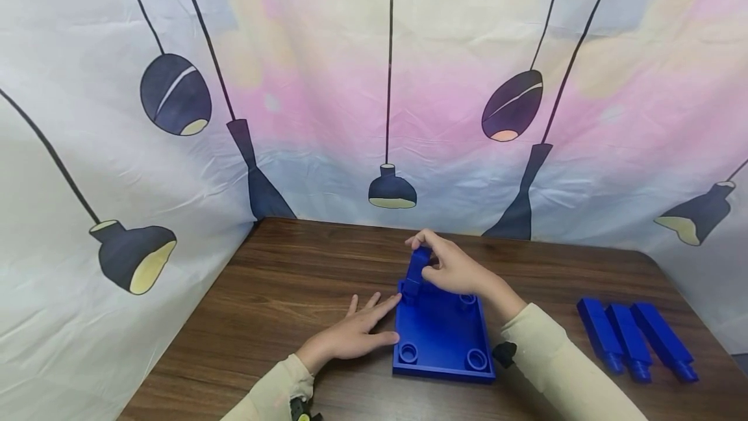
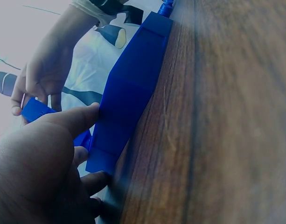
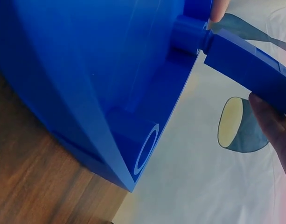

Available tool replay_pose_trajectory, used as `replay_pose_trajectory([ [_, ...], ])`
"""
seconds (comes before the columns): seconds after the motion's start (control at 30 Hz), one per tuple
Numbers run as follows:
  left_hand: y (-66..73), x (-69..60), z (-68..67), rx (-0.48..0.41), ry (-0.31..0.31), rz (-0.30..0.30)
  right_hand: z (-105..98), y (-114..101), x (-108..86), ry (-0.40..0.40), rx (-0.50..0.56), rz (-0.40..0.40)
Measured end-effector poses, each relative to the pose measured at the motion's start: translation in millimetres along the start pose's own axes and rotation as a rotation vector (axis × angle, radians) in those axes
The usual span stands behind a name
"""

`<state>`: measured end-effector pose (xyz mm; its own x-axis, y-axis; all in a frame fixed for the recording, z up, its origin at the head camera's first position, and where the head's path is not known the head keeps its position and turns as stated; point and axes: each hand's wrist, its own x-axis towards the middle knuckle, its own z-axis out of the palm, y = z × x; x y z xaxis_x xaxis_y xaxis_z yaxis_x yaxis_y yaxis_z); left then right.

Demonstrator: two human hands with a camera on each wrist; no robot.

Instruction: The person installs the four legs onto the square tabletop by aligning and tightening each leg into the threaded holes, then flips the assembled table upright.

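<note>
A blue square tray-like base with a round socket in each corner lies on the table. At its far left socket stands a blue leg, slightly tilted, its narrow end at the socket in the right wrist view. My right hand grips the upper part of this leg between thumb and fingers. My left hand, fingers spread, touches the left edge of the base, thumb and fingertips against its side wall in the left wrist view.
Three blue legs lie side by side on the right of the wooden table, threaded ends toward me. A cloth backdrop with printed lamps hangs behind the table.
</note>
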<state>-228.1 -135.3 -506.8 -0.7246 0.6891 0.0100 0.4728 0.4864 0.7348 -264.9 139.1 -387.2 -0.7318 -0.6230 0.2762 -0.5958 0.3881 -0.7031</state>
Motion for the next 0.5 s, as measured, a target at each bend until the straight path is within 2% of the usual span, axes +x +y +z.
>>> replay_pose_trajectory([
  [0.23,24.2,-6.2,-9.3,-0.005,-0.026,-0.039,-2.6,1.4,-2.3,0.009,0.020,-0.050],
  [0.37,26.1,-7.2,-9.6,-0.011,-0.024,-0.038,-3.1,-0.9,-1.8,0.005,0.011,-0.054],
  [0.5,22.3,-7.6,-7.5,-0.028,-0.010,-0.018,-2.9,-1.7,-0.8,-0.009,0.014,-0.038],
])
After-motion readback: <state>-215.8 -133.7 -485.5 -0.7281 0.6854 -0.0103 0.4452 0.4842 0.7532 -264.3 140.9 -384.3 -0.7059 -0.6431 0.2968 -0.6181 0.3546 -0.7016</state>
